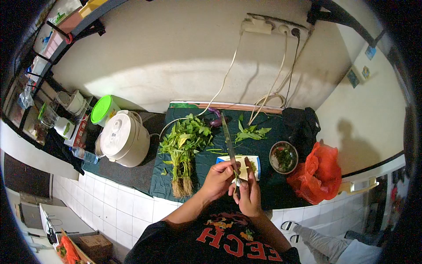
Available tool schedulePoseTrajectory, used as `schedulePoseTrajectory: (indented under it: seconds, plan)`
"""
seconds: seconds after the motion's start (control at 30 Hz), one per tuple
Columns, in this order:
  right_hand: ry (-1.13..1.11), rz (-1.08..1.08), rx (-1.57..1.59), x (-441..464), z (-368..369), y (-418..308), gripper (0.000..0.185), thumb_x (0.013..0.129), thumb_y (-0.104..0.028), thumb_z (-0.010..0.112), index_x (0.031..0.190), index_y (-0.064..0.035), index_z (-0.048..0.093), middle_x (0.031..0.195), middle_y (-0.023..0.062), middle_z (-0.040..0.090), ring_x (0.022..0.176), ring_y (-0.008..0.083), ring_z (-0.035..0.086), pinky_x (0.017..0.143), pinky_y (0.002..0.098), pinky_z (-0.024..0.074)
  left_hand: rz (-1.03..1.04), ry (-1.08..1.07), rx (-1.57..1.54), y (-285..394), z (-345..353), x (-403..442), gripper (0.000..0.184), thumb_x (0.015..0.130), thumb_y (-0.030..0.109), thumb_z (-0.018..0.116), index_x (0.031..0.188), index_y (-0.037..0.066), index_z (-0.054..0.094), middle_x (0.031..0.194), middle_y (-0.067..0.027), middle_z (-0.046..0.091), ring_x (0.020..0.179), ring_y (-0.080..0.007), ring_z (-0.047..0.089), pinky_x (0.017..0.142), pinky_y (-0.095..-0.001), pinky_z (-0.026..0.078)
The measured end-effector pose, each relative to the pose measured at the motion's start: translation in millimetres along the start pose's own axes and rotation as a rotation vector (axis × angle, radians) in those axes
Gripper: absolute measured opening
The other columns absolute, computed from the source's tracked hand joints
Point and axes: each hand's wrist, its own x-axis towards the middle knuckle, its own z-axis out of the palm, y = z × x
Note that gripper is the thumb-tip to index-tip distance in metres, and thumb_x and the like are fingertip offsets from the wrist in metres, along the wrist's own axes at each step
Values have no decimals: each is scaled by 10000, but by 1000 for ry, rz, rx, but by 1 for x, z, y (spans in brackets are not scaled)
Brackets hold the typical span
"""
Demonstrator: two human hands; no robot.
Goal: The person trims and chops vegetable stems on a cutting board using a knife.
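Observation:
A long knife points up and away from me, its blade between my hands. My right hand is closed around the handle end, with the index finger stretched along it. My left hand is closed beside the base of the blade; whatever its fingers pinch is hidden. Below both hands lies a white and blue tray with small green pieces in it. A metal bowl of cut greens stands to the right. On the left rests a bunch of leafy greens with roots, and loose leafy sprigs lie behind the tray.
Purple eggplants lie at the back of the dark green cloth. A white rice cooker and green-lidded tub stand left. A red plastic bag sits right. Cables hang from the wall. A person's leg shows lower right.

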Motion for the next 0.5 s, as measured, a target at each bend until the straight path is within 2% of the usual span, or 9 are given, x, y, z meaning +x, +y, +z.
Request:
schedulePoseTrajectory:
  seconds: [0.07,0.1,0.17,0.2,0.23,0.3,0.37,0.43,0.5]
  plan:
    - [-7,29,-6,0,-1,-1,577,1038,-316,336,1520,-93,111,743,92,572,496,79,446,408,196,333,-94,-79,-61,2,-6,2,293,905,230,660,1096,7,646,1032,-57,639,934,-179,608,575,-277,530]
    - [-16,59,-14,0,-2,-1,568,1040,-308,335,1520,-93,120,743,91,573,506,79,453,405,196,332,-96,-78,-61,0,-11,4,293,905,230,660,1096,7,646,1032,-57,639,934,-179,608,575,-277,530]
    - [22,64,4,3,0,2,547,1041,-307,333,1512,-94,154,742,82,567,511,82,457,399,197,329,-57,-43,-3,-8,-27,11,238,898,190,672,1077,34,659,1028,-39,643,964,-171,598,779,-318,520]
    - [58,70,23,3,0,4,529,1042,-307,331,1505,-94,187,741,72,561,517,86,461,393,199,325,7,-34,134,-9,-31,15,287,872,258,705,1061,48,660,1034,-46,642,931,-169,601,793,-338,501]
    - [63,73,22,2,-2,8,529,1042,-307,331,1505,-94,187,741,72,561,517,86,461,393,199,325,2,-35,132,-13,-40,18,287,872,258,705,1061,48,660,1034,-46,642,931,-169,601,793,-338,501]
    - [193,90,134,-1,-12,18,495,1038,-306,361,1490,-138,244,678,41,542,492,83,444,414,202,328,-79,178,71,-25,-63,28,226,892,214,683,1054,57,663,992,-28,647,875,-156,598,758,-314,492]
    - [318,95,169,1,-24,11,430,1036,-369,350,1395,-134,370,750,38,549,531,95,487,408,193,333,-126,223,81,-37,-89,39,180,912,178,658,1051,65,666,954,-9,649,832,-138,595,721,-303,489]
    - [450,88,137,-3,-44,31,480,1043,-363,319,1435,-85,323,709,32,491,490,106,462,363,223,325,-190,367,177,-56,-118,50,178,922,180,649,1060,69,667,914,7,653,785,-122,589,688,-291,482]
    - [574,157,114,-11,-60,43,480,1039,-368,320,1433,-94,334,645,22,461,449,104,444,357,227,317,-203,450,208,-82,-150,61,188,888,167,698,1041,57,695,862,13,670,696,-79,577,578,-220,436]
